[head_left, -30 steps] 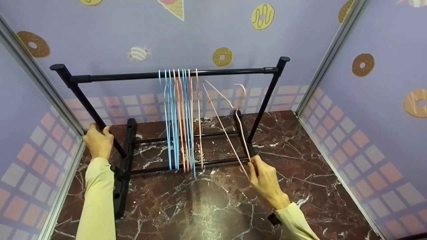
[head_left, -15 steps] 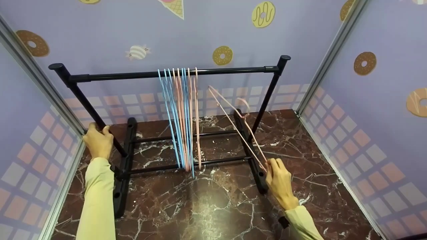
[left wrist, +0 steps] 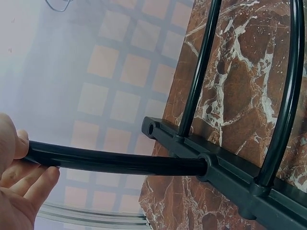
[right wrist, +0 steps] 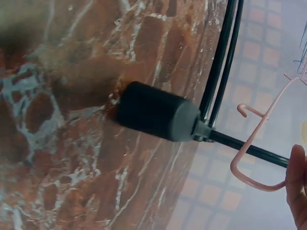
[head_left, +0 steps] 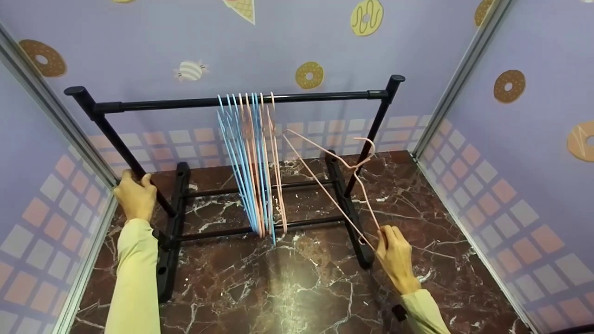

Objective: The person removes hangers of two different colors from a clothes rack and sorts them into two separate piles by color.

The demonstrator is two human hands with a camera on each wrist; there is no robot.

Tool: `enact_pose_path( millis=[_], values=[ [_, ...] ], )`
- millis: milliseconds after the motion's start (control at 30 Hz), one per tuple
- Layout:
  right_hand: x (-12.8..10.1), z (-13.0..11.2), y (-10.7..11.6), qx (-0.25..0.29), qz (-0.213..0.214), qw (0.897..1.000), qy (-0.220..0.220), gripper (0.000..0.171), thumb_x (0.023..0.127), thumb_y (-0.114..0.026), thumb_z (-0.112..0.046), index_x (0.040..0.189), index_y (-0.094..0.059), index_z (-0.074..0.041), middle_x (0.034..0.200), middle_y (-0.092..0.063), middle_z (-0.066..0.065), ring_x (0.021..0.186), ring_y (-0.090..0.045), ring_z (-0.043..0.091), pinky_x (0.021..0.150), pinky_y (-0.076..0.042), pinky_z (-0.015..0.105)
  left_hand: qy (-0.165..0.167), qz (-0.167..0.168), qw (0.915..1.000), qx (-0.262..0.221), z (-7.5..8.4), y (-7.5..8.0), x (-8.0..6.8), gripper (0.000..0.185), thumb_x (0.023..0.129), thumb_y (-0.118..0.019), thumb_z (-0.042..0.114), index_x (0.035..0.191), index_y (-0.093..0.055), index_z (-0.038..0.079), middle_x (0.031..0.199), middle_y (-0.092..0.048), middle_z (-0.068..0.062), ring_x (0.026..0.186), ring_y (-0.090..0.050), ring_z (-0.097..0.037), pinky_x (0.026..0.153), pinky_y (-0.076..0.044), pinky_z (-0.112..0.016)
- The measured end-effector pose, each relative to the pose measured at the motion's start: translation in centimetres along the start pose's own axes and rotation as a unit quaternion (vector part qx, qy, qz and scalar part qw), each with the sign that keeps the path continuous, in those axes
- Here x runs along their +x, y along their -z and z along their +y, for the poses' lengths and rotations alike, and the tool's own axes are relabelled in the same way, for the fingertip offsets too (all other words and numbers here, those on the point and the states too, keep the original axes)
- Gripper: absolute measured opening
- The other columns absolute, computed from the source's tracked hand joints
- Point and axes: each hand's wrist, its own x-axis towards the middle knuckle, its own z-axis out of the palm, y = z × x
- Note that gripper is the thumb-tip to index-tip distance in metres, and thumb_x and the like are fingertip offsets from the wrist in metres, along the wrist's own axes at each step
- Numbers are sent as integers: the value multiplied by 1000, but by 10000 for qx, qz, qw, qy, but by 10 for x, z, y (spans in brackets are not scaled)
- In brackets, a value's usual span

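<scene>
My left hand (head_left: 135,197) grips the left upright post (head_left: 118,144) of a black clothes rack; in the left wrist view the fingers (left wrist: 41,187) wrap its end of the post. A pink clothes hanger (head_left: 356,167) is pinched at one corner by my right hand (head_left: 394,255), near the rack's right foot. It is tilted, its hook off the rail and pointing up to the right. Blue hangers (head_left: 231,155) and pink hangers (head_left: 282,199) hang bunched on the rail (head_left: 320,97), left of the held one. The right wrist view shows the hanger's rounded corner (right wrist: 233,167) at the fingers.
The rack's left foot (head_left: 167,273) and right foot (head_left: 359,232) stand on a dark red marbled surface (head_left: 306,292). Two low crossbars join them. Purple patterned walls (head_left: 260,51) enclose the back and both sides.
My right hand has moved right and slightly down with the hanger, whose hook has dropped and swung rightward. The hung hangers sway a little. My left hand keeps its place.
</scene>
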Motion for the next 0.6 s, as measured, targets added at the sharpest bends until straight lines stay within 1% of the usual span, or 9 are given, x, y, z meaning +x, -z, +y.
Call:
enact_pose_path(
  millis=[133, 367, 500, 600],
  values=[
    [-6, 8, 1, 24, -33, 9999, -97, 8, 86, -68, 7, 85, -63, 0, 74, -58, 10, 60, -55, 22, 54, -47, 41, 39, -10, 10000, -21, 0, 0, 0, 30, 97, -61, 13, 120, -60, -7, 116, -66, -35, 120, -54, -58, 107, -39, -58],
    [-18, 15, 3, 48, 79, 9999, -71, 12, 82, -70, 10, 84, -64, 0, 72, -58, 8, 58, -52, 20, 54, -44, 39, 2, 68, 10000, -22, -1, 1, -1, 30, 97, -61, 13, 119, -60, -8, 115, -66, -35, 118, -54, -58, 106, -39, -58],
    [-24, 16, 5, 100, 95, 9998, -142, 10, 83, -70, 9, 85, -65, 1, 71, -58, 9, 57, -50, 19, 55, -42, 37, -70, 135, 9999, -42, 0, -1, -1, 29, 97, -61, 12, 117, -60, -8, 112, -67, -35, 116, -56, -58, 103, -41, -59],
    [-29, 17, 6, 60, 57, 9996, -251, 9, 85, -68, 9, 86, -65, 1, 71, -59, 9, 58, -51, 20, 55, -43, 39, -106, 173, 9998, -31, 0, -2, -1, 28, 96, -62, 12, 116, -60, -9, 111, -67, -35, 115, -56, -58, 102, -41, -59]
  ],
)
